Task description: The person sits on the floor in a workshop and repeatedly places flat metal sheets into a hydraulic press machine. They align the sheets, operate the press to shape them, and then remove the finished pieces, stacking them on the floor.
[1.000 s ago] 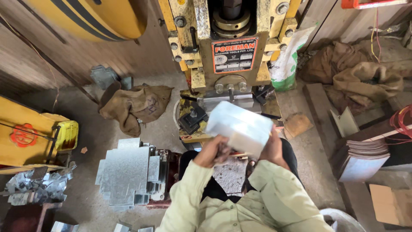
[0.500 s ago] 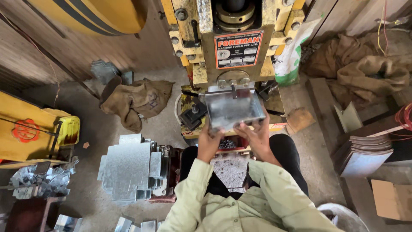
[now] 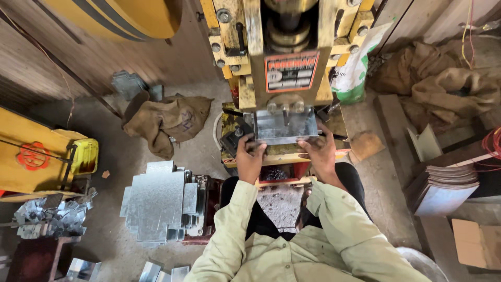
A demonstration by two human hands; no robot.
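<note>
A folded grey sheet-metal piece (image 3: 284, 125) lies on the bed of a yellow press machine (image 3: 284, 62), under its ram. My left hand (image 3: 249, 156) grips the piece's near left corner. My right hand (image 3: 319, 151) holds its near right edge. Both arms wear pale green sleeves. The far side of the piece is hidden under the press head.
A stack of flat cut metal blanks (image 3: 156, 201) sits on the floor at my left. Brown sacks (image 3: 167, 122) lie behind it. More formed metal parts (image 3: 49, 216) pile at far left. Grey sheets (image 3: 443, 188) stack at right, near a green-white bag (image 3: 355, 78).
The metal piece was held up and tilted near my chest; both hands have carried it forward and laid it flat under the press ram.
</note>
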